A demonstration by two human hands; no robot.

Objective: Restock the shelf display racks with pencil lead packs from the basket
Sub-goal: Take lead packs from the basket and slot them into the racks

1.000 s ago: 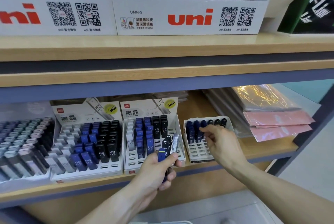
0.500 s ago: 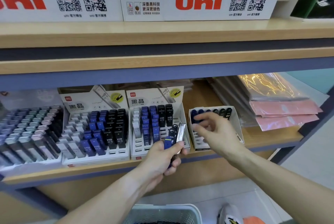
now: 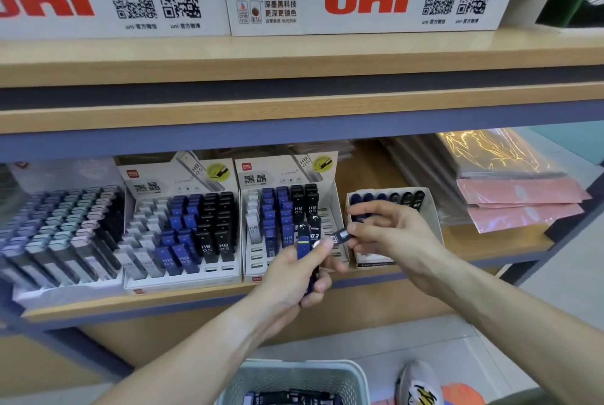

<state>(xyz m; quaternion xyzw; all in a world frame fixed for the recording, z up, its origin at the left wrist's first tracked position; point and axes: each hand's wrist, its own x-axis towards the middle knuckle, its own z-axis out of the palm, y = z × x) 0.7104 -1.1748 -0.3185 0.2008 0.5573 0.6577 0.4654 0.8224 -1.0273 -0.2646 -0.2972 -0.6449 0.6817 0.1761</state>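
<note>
My left hand [image 3: 291, 277] grips a small bundle of pencil lead packs [image 3: 305, 242], blue and black, held upright in front of the middle rack. My right hand [image 3: 389, 234] pinches the end of one grey-tipped pack [image 3: 341, 236] at the bundle's top right. Right behind that hand stands a small white rack [image 3: 433, 213] with a back row of dark packs [image 3: 405, 198]. The middle display rack [image 3: 336, 198] holds blue, black and white packs with open slots at its front. A pale basket [image 3: 294, 375] with more packs sits on the floor below.
A fuller rack [image 3: 183, 228] and a grey tray of packs [image 3: 58, 224] stand to the left on the same shelf. Pink and clear sleeves [image 3: 519, 202] lie at the right. The upper shelf edge [image 3: 294, 117] overhangs the racks. A shoe [image 3: 418, 385] is beside the basket.
My right hand has drawn back from the small white rack to the bundle in my left hand and now pinches a pack. The view has dipped, bringing the basket in.
</note>
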